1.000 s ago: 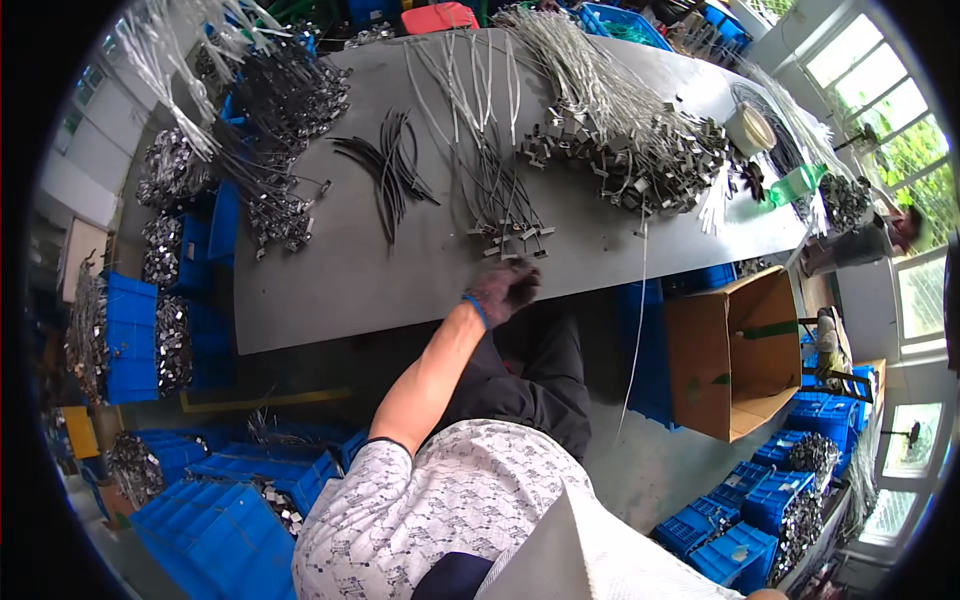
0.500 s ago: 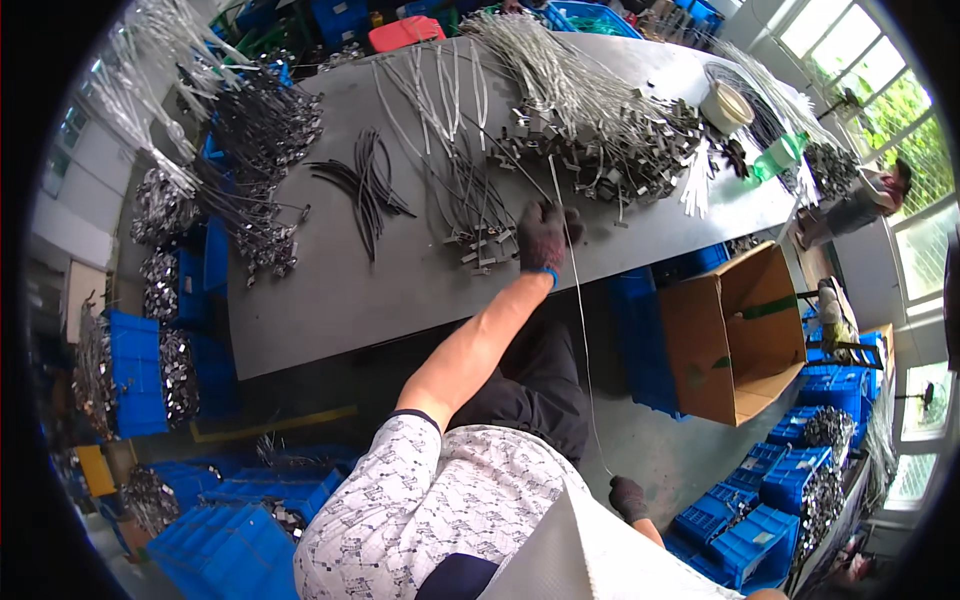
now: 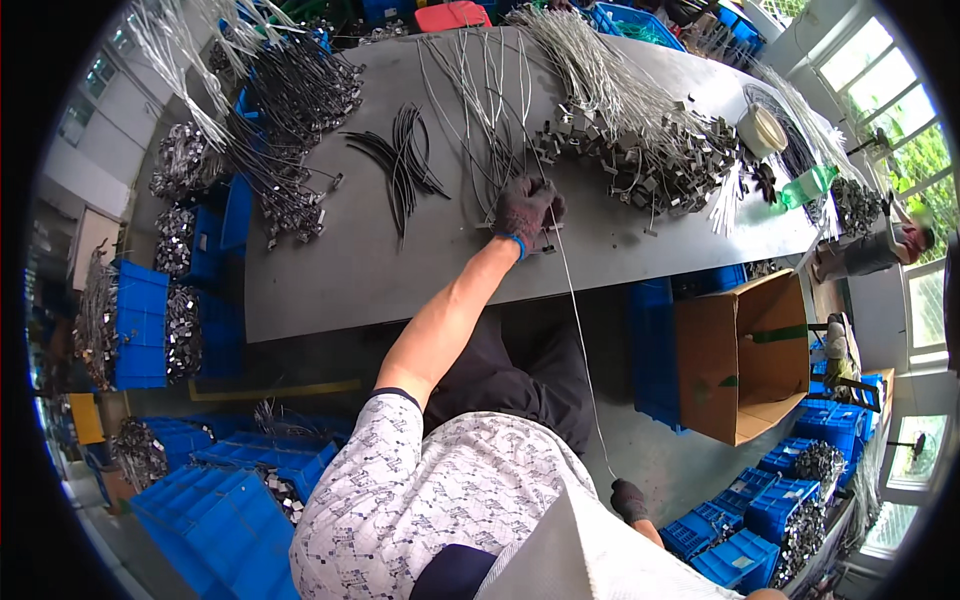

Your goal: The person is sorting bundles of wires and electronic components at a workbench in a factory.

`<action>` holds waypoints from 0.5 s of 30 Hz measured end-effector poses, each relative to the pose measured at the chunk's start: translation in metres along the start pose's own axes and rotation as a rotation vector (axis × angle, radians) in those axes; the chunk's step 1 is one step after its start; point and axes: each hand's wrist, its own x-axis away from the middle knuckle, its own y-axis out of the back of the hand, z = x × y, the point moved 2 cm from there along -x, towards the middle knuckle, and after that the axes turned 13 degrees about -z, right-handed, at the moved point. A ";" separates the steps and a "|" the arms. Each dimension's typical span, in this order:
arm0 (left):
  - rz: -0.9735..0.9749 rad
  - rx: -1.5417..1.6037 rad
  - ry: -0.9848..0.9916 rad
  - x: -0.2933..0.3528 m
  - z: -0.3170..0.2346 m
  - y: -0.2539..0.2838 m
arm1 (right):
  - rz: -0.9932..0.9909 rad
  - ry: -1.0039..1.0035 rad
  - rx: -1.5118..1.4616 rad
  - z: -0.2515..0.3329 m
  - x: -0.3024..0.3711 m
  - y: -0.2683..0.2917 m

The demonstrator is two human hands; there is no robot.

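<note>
My left hand (image 3: 527,208), in a dark knitted glove with a blue band at the wrist, is closed over the near end of a small row of cables (image 3: 490,140) on the table. A thin pale wire (image 3: 580,330) runs from this hand down past the table's front edge. Its lower end reaches my right hand (image 3: 630,500), also gloved, which is closed at the lower right beside my body. Small metal end pieces (image 3: 547,246) stick out next to my left hand. The glove hides the exact grip there.
Black sleeves or tubes (image 3: 400,165) lie left on the grey table (image 3: 330,290). A large heap of silvery cables with metal ends (image 3: 650,160) is to the right, near a white tub (image 3: 762,132) and green bottle (image 3: 808,187). A cardboard box (image 3: 708,360) and blue crates (image 3: 140,325) stand around.
My left hand has moved left, from beside the small cable row to over its near end. The view has shifted slightly. My right hand stays low with the wire.
</note>
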 end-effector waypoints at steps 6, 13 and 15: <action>0.132 -0.205 -0.038 0.032 0.112 0.022 | -0.410 0.266 -0.374 0.088 -0.066 0.090; 0.143 -0.498 -0.138 0.102 0.103 0.025 | -1.069 0.648 -0.781 0.319 -0.139 0.320; 0.122 -0.493 -0.152 0.102 0.084 0.031 | -0.792 0.479 -1.191 0.347 -0.158 0.337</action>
